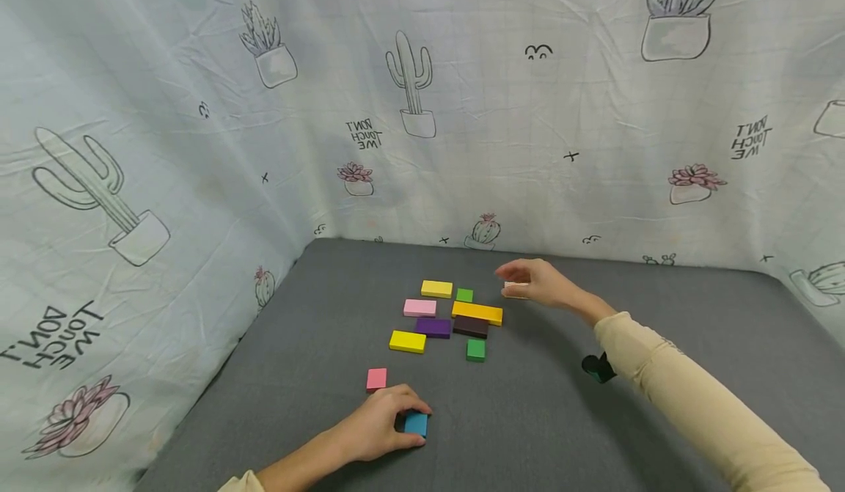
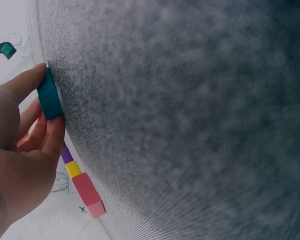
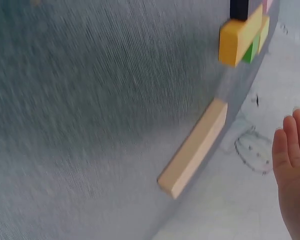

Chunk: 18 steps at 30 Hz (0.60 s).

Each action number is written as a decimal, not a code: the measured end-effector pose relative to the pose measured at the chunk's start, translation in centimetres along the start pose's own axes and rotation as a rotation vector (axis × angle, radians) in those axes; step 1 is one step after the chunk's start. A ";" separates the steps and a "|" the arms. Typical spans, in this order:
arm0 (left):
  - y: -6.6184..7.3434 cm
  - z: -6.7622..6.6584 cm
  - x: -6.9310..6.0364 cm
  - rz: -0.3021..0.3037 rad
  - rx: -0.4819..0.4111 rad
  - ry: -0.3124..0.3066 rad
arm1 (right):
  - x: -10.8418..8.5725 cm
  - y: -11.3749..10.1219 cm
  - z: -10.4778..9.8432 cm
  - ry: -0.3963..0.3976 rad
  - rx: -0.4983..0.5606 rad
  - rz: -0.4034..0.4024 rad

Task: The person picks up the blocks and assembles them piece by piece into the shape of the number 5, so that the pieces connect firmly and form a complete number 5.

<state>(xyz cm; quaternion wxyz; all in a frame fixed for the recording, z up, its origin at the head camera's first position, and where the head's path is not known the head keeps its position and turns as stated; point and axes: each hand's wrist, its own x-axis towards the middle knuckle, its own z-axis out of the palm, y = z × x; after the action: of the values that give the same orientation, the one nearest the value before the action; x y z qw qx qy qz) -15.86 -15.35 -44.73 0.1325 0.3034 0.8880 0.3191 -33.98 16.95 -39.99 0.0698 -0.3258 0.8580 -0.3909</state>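
Near the front of the table my left hand (image 1: 383,424) pinches a blue block (image 1: 416,424) between thumb and fingers. In the left wrist view the same block (image 2: 50,95) stands against the grey surface, with the thumb at one end and fingertips at the other. A pink-red block (image 1: 377,379) lies just beyond that hand. Farther back, my right hand (image 1: 538,282) hovers over a pale wooden block (image 1: 516,291), which it partly hides from the head camera. The right wrist view shows this long block (image 3: 194,149) lying on the table, apart from the straight fingers (image 3: 293,140).
Several blocks cluster mid-table: an orange one (image 1: 477,313), a dark brown one (image 1: 471,326), a purple one (image 1: 433,328), a light pink one (image 1: 419,308), plus yellow (image 1: 407,342) and green (image 1: 476,350) ones. A patterned curtain (image 1: 488,111) hangs behind the grey table (image 1: 528,419).
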 end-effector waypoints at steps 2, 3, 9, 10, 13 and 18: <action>0.0 0.0 0.0 -0.002 -0.004 -0.002 | -0.3 -0.3 0.6 -0.020 0.039 -0.018; -0.1 0.0 0.0 -0.005 -0.007 -0.004 | -0.4 -0.4 0.9 -0.030 0.051 -0.030; -0.1 0.1 -0.1 -0.009 -0.008 0.000 | -1.1 -0.8 3.1 -0.081 0.049 -0.119; -0.1 0.2 -0.1 -0.006 -0.005 0.002 | -1.2 -0.9 3.5 -0.090 0.052 -0.126; -0.2 0.3 -0.1 0.010 0.004 0.014 | -1.6 -1.2 4.5 -0.122 0.068 -0.124; -0.3 0.4 -0.1 0.046 0.012 0.037 | -2.2 -1.8 6.2 -0.164 0.040 -0.119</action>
<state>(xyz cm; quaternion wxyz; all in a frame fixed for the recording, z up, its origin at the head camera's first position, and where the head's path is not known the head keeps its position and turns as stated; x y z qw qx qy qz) -15.74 -15.38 -45.22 0.1069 0.3187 0.8849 0.3223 -29.10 13.57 -43.22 0.1229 -0.4057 0.8206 -0.3833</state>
